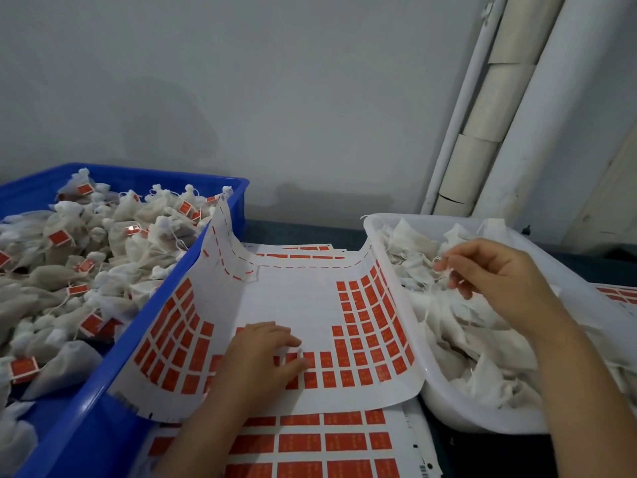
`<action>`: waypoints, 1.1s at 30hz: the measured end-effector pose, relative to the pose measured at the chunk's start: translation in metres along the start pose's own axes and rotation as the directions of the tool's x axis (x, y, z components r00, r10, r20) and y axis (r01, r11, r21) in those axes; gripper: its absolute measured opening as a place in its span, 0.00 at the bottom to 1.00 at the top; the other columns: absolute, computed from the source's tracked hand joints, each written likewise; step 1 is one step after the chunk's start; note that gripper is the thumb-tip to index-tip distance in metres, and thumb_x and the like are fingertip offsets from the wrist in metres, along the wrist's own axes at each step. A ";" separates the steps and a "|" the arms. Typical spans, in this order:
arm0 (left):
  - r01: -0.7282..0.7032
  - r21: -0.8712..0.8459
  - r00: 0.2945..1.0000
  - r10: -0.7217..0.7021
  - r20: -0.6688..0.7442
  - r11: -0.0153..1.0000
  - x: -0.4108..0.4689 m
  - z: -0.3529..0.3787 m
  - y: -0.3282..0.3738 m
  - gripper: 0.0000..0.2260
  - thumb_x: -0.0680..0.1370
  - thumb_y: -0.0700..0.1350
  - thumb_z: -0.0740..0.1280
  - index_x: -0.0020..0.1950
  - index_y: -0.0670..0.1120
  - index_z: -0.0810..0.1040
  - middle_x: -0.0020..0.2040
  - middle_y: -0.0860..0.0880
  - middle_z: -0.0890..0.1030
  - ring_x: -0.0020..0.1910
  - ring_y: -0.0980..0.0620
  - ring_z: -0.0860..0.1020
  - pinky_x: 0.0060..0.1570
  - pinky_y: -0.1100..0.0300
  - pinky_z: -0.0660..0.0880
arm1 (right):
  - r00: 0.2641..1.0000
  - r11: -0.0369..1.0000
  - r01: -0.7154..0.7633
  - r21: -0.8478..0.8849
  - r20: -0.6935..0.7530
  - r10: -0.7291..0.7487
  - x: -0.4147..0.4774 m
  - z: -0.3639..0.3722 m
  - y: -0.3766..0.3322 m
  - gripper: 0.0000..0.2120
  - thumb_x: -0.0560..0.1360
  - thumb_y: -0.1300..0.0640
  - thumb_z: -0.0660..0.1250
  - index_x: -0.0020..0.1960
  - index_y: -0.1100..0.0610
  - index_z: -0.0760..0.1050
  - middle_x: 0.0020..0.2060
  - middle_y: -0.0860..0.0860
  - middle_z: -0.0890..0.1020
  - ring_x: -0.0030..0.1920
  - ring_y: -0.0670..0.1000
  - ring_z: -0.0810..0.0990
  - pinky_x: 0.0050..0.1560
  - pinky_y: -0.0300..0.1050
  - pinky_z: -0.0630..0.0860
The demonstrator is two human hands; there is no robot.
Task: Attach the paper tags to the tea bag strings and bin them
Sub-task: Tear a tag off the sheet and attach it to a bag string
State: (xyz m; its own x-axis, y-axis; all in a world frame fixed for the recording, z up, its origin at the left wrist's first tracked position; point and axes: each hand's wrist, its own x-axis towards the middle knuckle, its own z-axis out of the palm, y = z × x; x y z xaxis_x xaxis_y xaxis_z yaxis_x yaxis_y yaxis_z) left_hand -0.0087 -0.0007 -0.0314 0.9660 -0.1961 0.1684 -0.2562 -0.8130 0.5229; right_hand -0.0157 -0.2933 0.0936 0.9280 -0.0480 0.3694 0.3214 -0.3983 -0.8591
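A white backing sheet (293, 305) with several orange paper tags (358, 339) lies curved between two bins. My left hand (265, 353) rests on its lower row, fingertips picking at a tag (299, 353). My right hand (489, 274) hovers over the white bin (396, 305) of untagged tea bags (458, 346) and pinches a white string (441, 267) between thumb and fingers. On the left, the blue bin (138, 326) holds several tea bags with orange tags (62, 257) attached.
More tag sheets (331, 443) lie flat under the curved one, and another sheet (617, 294) shows behind the white bin. A grey wall and white pipes (482, 132) stand at the back right.
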 end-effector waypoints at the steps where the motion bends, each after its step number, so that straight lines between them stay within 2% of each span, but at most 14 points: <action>1: -0.007 -0.005 1.000 0.007 0.005 1.000 0.001 0.000 0.000 0.15 0.75 0.58 0.65 0.61 0.58 0.77 0.64 0.61 0.74 0.60 0.64 0.69 0.58 0.69 0.64 | 0.999 1.000 -0.021 0.003 -0.029 0.021 0.001 0.000 0.002 0.05 0.75 0.65 0.65 0.44 0.58 0.79 0.37 0.52 0.84 0.32 0.48 0.80 0.29 0.36 0.76; 3: -0.006 -0.018 1.000 0.006 0.022 1.000 0.003 0.001 -0.001 0.14 0.75 0.57 0.66 0.60 0.57 0.77 0.62 0.61 0.76 0.51 0.66 0.69 0.44 0.78 0.62 | 0.993 0.987 -0.086 -0.138 -0.098 0.072 0.002 -0.001 0.006 0.03 0.74 0.61 0.68 0.44 0.54 0.77 0.38 0.50 0.83 0.36 0.50 0.81 0.32 0.39 0.76; 5: -0.007 -0.012 1.000 0.007 0.030 1.000 0.003 0.002 -0.002 0.14 0.75 0.56 0.66 0.59 0.57 0.78 0.61 0.61 0.76 0.48 0.66 0.69 0.38 0.79 0.61 | 0.991 0.938 -0.121 -0.324 -0.090 0.097 0.000 -0.006 0.008 0.07 0.69 0.51 0.73 0.44 0.49 0.77 0.39 0.45 0.81 0.38 0.45 0.79 0.36 0.35 0.73; 7: 0.000 -0.014 1.000 0.000 0.022 1.000 0.003 0.003 -0.003 0.13 0.75 0.57 0.65 0.59 0.57 0.77 0.61 0.61 0.76 0.48 0.65 0.69 0.39 0.79 0.62 | 0.979 0.919 -0.130 -0.373 0.096 0.178 -0.004 -0.007 0.005 0.19 0.58 0.40 0.76 0.45 0.45 0.78 0.39 0.41 0.81 0.39 0.41 0.78 0.36 0.33 0.73; 8: 0.006 -0.018 1.000 -0.005 0.020 1.000 0.004 0.003 -0.002 0.13 0.76 0.57 0.64 0.58 0.57 0.78 0.61 0.61 0.76 0.48 0.65 0.69 0.39 0.79 0.62 | 0.949 0.901 -0.136 -0.412 0.208 0.239 -0.006 -0.004 0.003 0.22 0.55 0.39 0.77 0.46 0.44 0.78 0.40 0.39 0.81 0.39 0.39 0.78 0.35 0.32 0.73; 10: 0.011 -0.029 1.000 -0.010 0.027 1.000 0.005 0.003 -0.002 0.12 0.76 0.56 0.64 0.58 0.57 0.77 0.61 0.61 0.76 0.47 0.66 0.69 0.39 0.78 0.63 | 0.890 0.869 -0.136 -0.476 0.326 0.318 -0.007 0.003 0.005 0.17 0.59 0.46 0.79 0.45 0.45 0.79 0.38 0.37 0.81 0.37 0.38 0.79 0.33 0.29 0.72; 13: 0.015 -0.039 0.999 -0.014 0.029 0.999 0.005 0.001 -0.001 0.11 0.77 0.55 0.63 0.58 0.57 0.77 0.61 0.61 0.76 0.45 0.66 0.69 0.35 0.80 0.62 | 0.938 0.867 -0.110 -0.487 0.239 0.253 -0.002 0.005 0.010 0.10 0.66 0.58 0.76 0.41 0.44 0.80 0.34 0.37 0.82 0.36 0.40 0.81 0.32 0.29 0.74; 15: 0.012 -0.040 1.000 -0.011 0.023 0.999 0.004 0.001 0.000 0.11 0.77 0.55 0.63 0.58 0.57 0.77 0.60 0.61 0.76 0.45 0.66 0.69 0.35 0.80 0.61 | 0.968 0.875 -0.105 -0.472 0.152 0.198 0.000 0.001 0.013 0.11 0.69 0.60 0.74 0.40 0.44 0.80 0.34 0.37 0.83 0.38 0.40 0.82 0.38 0.32 0.77; 18: 0.005 -0.057 1.000 -0.003 0.024 0.998 0.003 0.001 -0.001 0.11 0.77 0.55 0.63 0.57 0.56 0.78 0.58 0.60 0.77 0.45 0.66 0.70 0.36 0.80 0.62 | 0.998 0.912 -0.042 -0.409 0.015 0.053 0.001 -0.002 0.012 0.15 0.72 0.63 0.69 0.42 0.41 0.79 0.36 0.33 0.81 0.42 0.29 0.77 0.46 0.29 0.71; 20: 0.003 -0.072 1.000 -0.001 0.024 0.997 0.003 0.000 -0.001 0.10 0.77 0.55 0.63 0.57 0.56 0.78 0.57 0.60 0.77 0.44 0.66 0.70 0.37 0.79 0.62 | 0.997 0.950 -0.005 -0.311 -0.078 -0.020 0.002 -0.002 0.010 0.16 0.73 0.64 0.68 0.44 0.41 0.78 0.36 0.32 0.81 0.44 0.29 0.77 0.47 0.27 0.72; 23: 0.008 -0.084 1.000 -0.006 0.022 0.996 0.003 0.000 -0.001 0.10 0.78 0.55 0.63 0.56 0.56 0.78 0.58 0.60 0.77 0.44 0.66 0.71 0.38 0.79 0.63 | 0.981 0.984 0.012 -0.180 -0.189 -0.047 0.003 -0.001 0.008 0.13 0.70 0.65 0.71 0.42 0.46 0.80 0.34 0.35 0.82 0.41 0.32 0.80 0.39 0.22 0.71; 27: 0.027 -0.095 1.000 -0.026 0.018 0.995 0.003 -0.002 0.001 0.12 0.78 0.55 0.62 0.59 0.55 0.77 0.60 0.59 0.77 0.48 0.64 0.71 0.44 0.76 0.66 | 0.967 0.997 0.028 -0.067 -0.249 -0.044 0.001 0.002 -0.002 0.13 0.71 0.67 0.70 0.48 0.51 0.79 0.39 0.44 0.85 0.40 0.39 0.82 0.39 0.28 0.76; 31: 0.086 -0.160 0.996 -0.084 0.015 0.983 0.001 -0.004 0.003 0.17 0.77 0.58 0.60 0.65 0.58 0.71 0.65 0.59 0.73 0.58 0.61 0.71 0.56 0.66 0.69 | 0.933 0.985 0.170 0.001 -0.323 -0.161 -0.004 0.019 -0.035 0.12 0.74 0.63 0.67 0.53 0.48 0.77 0.43 0.41 0.84 0.45 0.41 0.82 0.39 0.30 0.77; 33: 0.120 -0.291 0.992 -0.128 -0.008 0.949 0.002 -0.008 0.004 0.21 0.75 0.62 0.56 0.67 0.58 0.67 0.66 0.58 0.72 0.59 0.61 0.72 0.52 0.66 0.71 | 0.928 0.969 0.245 0.019 -0.293 -0.229 -0.009 0.036 -0.056 0.11 0.74 0.60 0.67 0.54 0.47 0.78 0.45 0.41 0.84 0.46 0.41 0.82 0.40 0.32 0.78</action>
State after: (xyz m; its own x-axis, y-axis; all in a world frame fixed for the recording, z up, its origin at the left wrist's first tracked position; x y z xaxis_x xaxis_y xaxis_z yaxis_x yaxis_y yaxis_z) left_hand -0.0086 -0.0001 -0.0219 0.9906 -0.0862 0.1063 -0.1369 -0.6359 0.7595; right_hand -0.0350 -0.2372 0.1261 0.7330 -0.2217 0.6431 0.5421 -0.3807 -0.7491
